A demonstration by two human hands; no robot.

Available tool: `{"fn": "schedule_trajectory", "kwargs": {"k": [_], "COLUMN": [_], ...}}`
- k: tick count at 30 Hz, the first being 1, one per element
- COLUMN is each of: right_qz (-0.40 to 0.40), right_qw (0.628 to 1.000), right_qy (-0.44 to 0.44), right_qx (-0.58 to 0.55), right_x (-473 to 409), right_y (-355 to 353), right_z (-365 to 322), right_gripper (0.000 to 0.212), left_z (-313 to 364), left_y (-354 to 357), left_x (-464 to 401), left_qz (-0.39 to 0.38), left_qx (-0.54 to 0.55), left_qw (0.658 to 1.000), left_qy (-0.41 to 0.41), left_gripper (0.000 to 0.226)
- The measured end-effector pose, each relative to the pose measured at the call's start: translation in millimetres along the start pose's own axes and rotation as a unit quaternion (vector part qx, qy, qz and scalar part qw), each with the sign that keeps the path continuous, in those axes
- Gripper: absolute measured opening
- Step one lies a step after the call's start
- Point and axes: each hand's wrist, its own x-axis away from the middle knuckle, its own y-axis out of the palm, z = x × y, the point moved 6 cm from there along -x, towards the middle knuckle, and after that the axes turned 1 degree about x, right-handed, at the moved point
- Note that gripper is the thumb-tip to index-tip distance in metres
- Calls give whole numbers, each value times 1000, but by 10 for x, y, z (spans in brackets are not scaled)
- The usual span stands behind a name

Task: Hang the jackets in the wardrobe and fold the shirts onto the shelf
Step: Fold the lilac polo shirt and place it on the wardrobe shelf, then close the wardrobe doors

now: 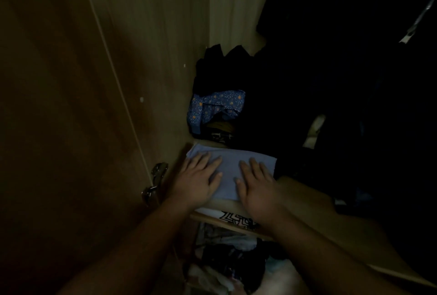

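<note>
Both my hands, left point(198, 180) and right point(256, 187), lie flat and apart on a folded blue shirt point(230, 164) on the shelf point(227, 204) at frame centre, so this shirt seems placed, though the dark wardrobe hides any jackets.

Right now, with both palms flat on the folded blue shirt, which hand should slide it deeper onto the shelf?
Probably the left hand. It lies at the folded blue shirt's open left end, beside the wardrobe wall. The right hand lies against the dark clothes crowding that side.
</note>
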Motion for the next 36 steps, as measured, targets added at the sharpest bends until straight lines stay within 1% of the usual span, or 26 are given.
{"fn": "schedule_trajectory", "kwargs": {"k": [2,3,8,9,12,13,16,18,21,25,27,30,31,33,36], "right_qz": [13,15,19,14,55,56,60,70,79,92,104,109,114,142,197], "right_qw": [999,999,1000,1000,998,998,998,997,995,992,987,977,973,961,940], "right_qy": [15,13,8,10,11,13,19,28,43,86,116,181,201,236,275], "right_qx": [-27,-26,-7,-2,1,4,10,16,34,24,26,21,15,14,36], "right_x": [24,33,136,212,534,661,1063,1389,2019,3134,3797,4801,5131,5756,6566], "right_y": [16,6,-112,-193,-498,-583,-765,-919,-1122,-1275,-1269,-1292,-1339,-1491,-1760], "right_z": [17,7,19,9,13,18,50,84,186,426,585,831,898,1006,1170], "right_gripper": [68,69,75,75,70,69,67,68,60,58,59,66,66,62,62], "left_z": [-2,10,89,117,221,272,474,684,1111,1832,2238,2891,3115,3571,4218], "left_y": [23,24,-137,-210,-460,-533,-641,-692,-763,-746,-659,-527,-510,-525,-607], "left_x": [-17,-20,20,48,199,273,546,787,1268,2103,2538,3116,3289,3577,3932], "left_qz": [-6,-10,-32,-24,7,18,31,37,41,33,27,-8,-17,-22,-33], "left_qx": [1,2,6,5,7,6,5,12,28,63,76,96,101,104,123], "left_qw": [1000,1000,999,1000,999,999,999,998,997,993,988,979,974,964,946], "left_qy": [7,9,12,17,34,37,44,53,64,95,130,180,201,245,300], "left_gripper": [63,64,78,80,80,79,70,69,68,59,58,58,58,58,58]}}
